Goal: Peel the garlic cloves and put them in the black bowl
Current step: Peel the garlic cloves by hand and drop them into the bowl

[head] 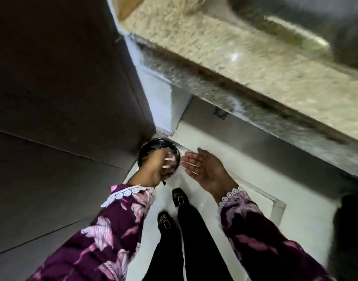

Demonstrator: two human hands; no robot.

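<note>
A: Looking down past the dark cabinet face (62, 88) and the speckled granite counter (245, 49), which fill the upper field, what occupies the pale floor (214, 142) below?

B: The person's legs in black trousers (194, 240), feet in buckled black shoes (179, 197), stand beside the counter. Both arms, in purple floral sleeves (105, 230), reach forward over the floor.

A: Where is the black bowl (153, 147)?

B: Off the counter, carried low in front of the body. The left hand (158, 169) grips it at the near rim, fingers curled over the edge, probably so it can be carried one-handed.

A: And the right hand (204, 167)?

B: Spread, palm up, fingers relaxed and holding nothing, just beside the bowl's rim but apart from it; it appears placed to steady or receive the bowl.

A: The garlic cloves?

B: None can be made out; the bowl's contents are blurred and partly hidden by the left hand.
</note>
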